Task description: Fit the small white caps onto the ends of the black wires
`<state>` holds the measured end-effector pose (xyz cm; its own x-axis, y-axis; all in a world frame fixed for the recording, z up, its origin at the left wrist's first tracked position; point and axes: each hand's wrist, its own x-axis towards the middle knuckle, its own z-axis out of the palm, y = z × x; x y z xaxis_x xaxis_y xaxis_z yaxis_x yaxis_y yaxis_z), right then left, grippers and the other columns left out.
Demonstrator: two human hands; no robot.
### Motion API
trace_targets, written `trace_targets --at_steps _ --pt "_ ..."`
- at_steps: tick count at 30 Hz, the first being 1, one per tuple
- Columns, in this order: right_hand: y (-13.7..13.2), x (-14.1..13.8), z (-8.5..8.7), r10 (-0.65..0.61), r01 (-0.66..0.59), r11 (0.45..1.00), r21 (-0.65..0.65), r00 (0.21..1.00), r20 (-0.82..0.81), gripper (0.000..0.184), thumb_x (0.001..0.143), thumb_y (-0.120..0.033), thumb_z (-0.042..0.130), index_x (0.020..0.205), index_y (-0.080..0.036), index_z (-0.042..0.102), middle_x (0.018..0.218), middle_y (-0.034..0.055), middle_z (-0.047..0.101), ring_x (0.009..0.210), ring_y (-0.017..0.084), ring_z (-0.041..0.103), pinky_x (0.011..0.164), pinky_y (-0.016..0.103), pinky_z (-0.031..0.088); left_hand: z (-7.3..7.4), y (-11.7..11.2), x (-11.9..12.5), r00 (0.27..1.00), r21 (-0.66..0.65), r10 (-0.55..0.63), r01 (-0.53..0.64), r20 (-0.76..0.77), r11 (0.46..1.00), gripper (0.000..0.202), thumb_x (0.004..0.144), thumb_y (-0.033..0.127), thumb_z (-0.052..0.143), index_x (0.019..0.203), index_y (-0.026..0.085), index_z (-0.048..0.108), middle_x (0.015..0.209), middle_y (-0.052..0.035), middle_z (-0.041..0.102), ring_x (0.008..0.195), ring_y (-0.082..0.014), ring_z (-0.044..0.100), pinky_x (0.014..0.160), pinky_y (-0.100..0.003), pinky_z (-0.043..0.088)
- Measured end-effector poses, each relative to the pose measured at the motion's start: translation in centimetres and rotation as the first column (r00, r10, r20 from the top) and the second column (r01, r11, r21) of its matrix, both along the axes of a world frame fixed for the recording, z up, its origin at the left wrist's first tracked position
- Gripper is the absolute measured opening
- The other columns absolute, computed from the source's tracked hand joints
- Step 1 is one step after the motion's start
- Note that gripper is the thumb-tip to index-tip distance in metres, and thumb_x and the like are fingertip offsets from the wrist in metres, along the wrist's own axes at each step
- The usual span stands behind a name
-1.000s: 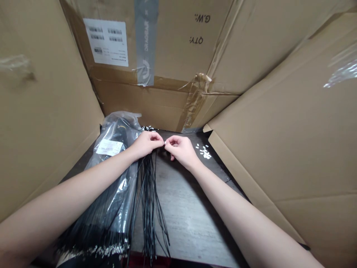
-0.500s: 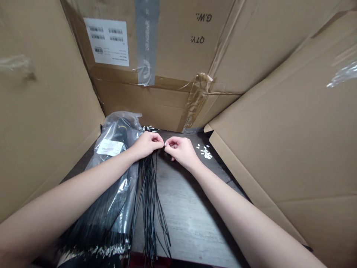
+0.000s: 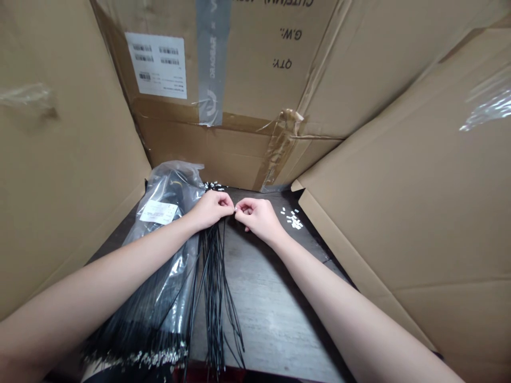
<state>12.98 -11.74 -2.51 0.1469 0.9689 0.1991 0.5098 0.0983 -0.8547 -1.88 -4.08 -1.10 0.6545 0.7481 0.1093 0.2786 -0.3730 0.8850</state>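
My left hand (image 3: 211, 209) and my right hand (image 3: 257, 217) meet fingertip to fingertip over the far end of a loose bunch of thin black wires (image 3: 215, 282) lying on the dark wooden table (image 3: 271, 308). Both hands are pinched closed. The left pinches the end of a black wire. The right pinches something tiny against it; I cannot make out what. A clear plastic bag of black wires (image 3: 159, 276) with a white label lies under my left forearm.
A small heap of white connector pieces (image 3: 293, 218) lies right of my right hand, and more small pieces (image 3: 213, 185) sit behind my left hand. Cardboard boxes wall the space on the left (image 3: 59, 159), back (image 3: 239, 80) and right (image 3: 419, 186).
The hands have stayed together at the wire end, with only slight finger movement. The view has tilted a little, so the boxes sit slightly lower in frame.
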Motion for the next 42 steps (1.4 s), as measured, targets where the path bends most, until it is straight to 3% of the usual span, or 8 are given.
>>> trace_targets --at_steps 8,15,19,26,29,32,42 --pt "0.4 0.11 -0.64 -0.048 0.048 0.999 -0.004 0.993 -0.11 0.014 0.07 -0.028 0.058 0.072 -0.016 0.066 0.053 -0.0005 0.06 0.04 0.013 0.057 0.037 0.021 0.043 -0.27 0.04 0.15 0.999 -0.003 0.036 -0.036 -0.002 0.999 0.011 0.068 0.024 0.058 0.068 0.014 0.063 0.054 0.0041 0.052 0.05 -0.009 0.044 0.051 -0.022 0.034" --pt "0.38 0.06 -0.37 -0.104 0.095 0.991 0.097 0.991 0.087 0.015 0.069 -0.027 0.056 0.066 -0.016 0.067 0.054 0.0007 0.06 0.046 0.012 0.053 0.044 0.021 0.041 -0.18 -0.01 0.1 0.999 -0.001 0.031 -0.031 -0.021 1.0 0.012 0.067 0.025 0.058 0.069 0.014 0.064 0.055 0.0036 0.052 0.05 -0.0086 0.043 0.05 -0.022 0.033" --pt "0.28 0.16 -0.34 -0.113 0.102 0.988 0.113 0.989 0.099 0.014 0.068 -0.027 0.057 0.066 -0.017 0.067 0.057 0.0014 0.063 0.051 0.014 0.056 0.048 0.022 0.042 -0.12 -0.02 0.09 1.0 -0.016 0.021 -0.021 -0.007 1.0 0.012 0.067 0.025 0.059 0.069 0.014 0.064 0.056 0.0034 0.053 0.05 -0.0086 0.044 0.05 -0.022 0.033" --pt "0.31 0.26 -0.46 -0.046 0.05 0.997 0.056 0.997 -0.067 0.019 0.074 -0.035 0.059 0.079 -0.017 0.066 0.064 0.0019 0.065 0.048 0.013 0.058 0.042 0.021 0.042 0.05 -0.17 0.08 0.999 -0.02 0.034 -0.034 0.01 0.999 0.016 0.073 0.03 0.06 0.071 0.015 0.064 0.053 0.0037 0.052 0.048 -0.0086 0.043 0.049 -0.022 0.031" --pt "0.42 0.43 -0.44 -0.012 0.012 1.0 0.001 0.988 -0.151 0.026 0.078 -0.042 0.061 0.085 -0.018 0.064 0.056 -0.0017 0.06 0.04 0.011 0.052 0.037 0.02 0.04 0.0 -0.17 0.07 0.999 -0.021 0.042 -0.042 0.009 0.999 0.02 0.076 0.034 0.061 0.075 0.014 0.066 0.055 0.0031 0.054 0.047 -0.008 0.042 0.048 -0.022 0.031" --pt "0.53 0.61 -0.43 -0.022 0.015 0.999 -0.038 0.983 -0.182 0.025 0.08 -0.043 0.059 0.083 -0.018 0.061 0.047 -0.0052 0.053 0.034 0.009 0.045 0.034 0.018 0.037 -0.04 -0.17 0.08 0.999 -0.004 0.04 -0.04 0.005 0.999 0.021 0.076 0.034 0.062 0.077 0.014 0.067 0.057 0.0025 0.056 0.048 -0.0077 0.042 0.048 -0.022 0.032" --pt "0.98 0.86 -0.83 -0.084 0.082 0.996 -0.018 0.967 -0.241 0.024 0.082 -0.044 0.056 0.08 -0.022 0.048 0.045 -0.0078 0.052 0.03 0.008 0.045 0.032 0.016 0.034 0.28 -0.45 0.13 0.999 0.072 0.051 -0.052 0.019 0.996 0.017 0.077 0.03 0.062 0.074 0.013 0.067 0.06 0.0008 0.059 0.054 -0.0099 0.048 0.053 -0.022 0.037"
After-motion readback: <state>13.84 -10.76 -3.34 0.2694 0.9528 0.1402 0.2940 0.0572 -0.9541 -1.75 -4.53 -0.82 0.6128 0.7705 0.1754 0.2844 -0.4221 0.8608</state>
